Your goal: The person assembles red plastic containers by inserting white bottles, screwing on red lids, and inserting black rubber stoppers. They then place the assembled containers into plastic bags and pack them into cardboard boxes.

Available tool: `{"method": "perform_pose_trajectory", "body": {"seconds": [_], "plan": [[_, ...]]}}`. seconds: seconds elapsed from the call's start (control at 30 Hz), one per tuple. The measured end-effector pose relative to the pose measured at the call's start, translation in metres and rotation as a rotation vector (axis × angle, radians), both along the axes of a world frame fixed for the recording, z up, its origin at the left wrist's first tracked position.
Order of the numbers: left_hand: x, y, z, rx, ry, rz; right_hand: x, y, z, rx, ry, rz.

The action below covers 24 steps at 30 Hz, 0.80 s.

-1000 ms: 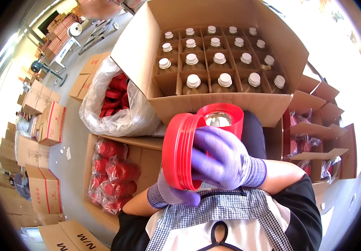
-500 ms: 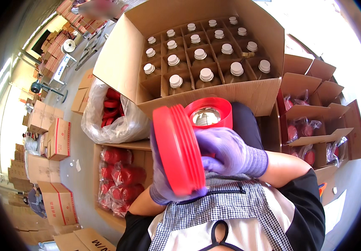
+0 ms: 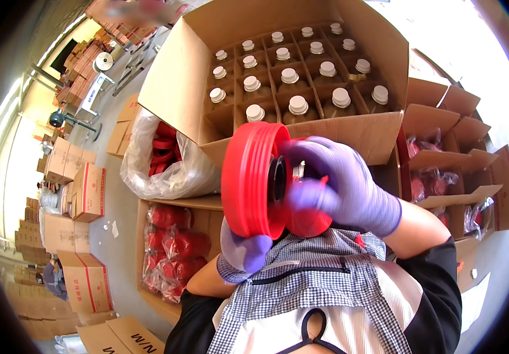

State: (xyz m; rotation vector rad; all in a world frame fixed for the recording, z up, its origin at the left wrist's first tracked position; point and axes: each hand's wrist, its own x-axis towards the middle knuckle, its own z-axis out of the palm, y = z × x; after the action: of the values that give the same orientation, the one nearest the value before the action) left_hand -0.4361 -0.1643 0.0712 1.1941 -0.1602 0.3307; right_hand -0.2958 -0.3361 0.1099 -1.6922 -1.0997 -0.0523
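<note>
Gloves [image 3: 381, 203] on, the left hand [image 3: 242, 248] clasps a red cap [image 3: 244, 177] tipped on its side near the bottle box [image 3: 360, 141]; the blurred right hand [image 3: 349, 177] curls by its mouth, whether gripping anything I cannot tell. A slackened left hold could drop the cap. It looks glossy and ridged, with something black [image 3: 278, 179] inside.

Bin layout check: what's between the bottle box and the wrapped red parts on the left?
Head view: a plastic bag of loose red parts; the red threaded piece in the left hand also covers some of that stretch.
</note>
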Motion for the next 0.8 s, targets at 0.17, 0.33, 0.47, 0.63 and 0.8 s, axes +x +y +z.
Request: {"method": "perform_pose_trajectory", "body": {"seconds": [0.17, 0.33, 0.47, 0.63, 0.8], "plan": [[0.007, 0.003, -0.011, 0.533, -0.192, 0.085, -0.004, 0.006, 0.005, 0.123, -0.177, 0.1], [0.022, 0.005, 0.014, 0.654, -0.148, 0.103, 0.01, 0.003, 0.005, 0.068, 0.406, 0.242], [0.023, -0.023, 0.04, -0.048, -0.04, -0.047, 0.009, -0.002, 0.006, 0.013, -0.69, -0.039], [0.036, 0.009, -0.004, 1.099, -0.344, 0.335, 0.006, 0.004, 0.001, 0.183, 0.492, 0.217], [0.035, -0.015, 0.028, 0.002, -0.064, -0.078, 0.016, -0.008, 0.008, 0.008, -0.229, 0.029]]}}
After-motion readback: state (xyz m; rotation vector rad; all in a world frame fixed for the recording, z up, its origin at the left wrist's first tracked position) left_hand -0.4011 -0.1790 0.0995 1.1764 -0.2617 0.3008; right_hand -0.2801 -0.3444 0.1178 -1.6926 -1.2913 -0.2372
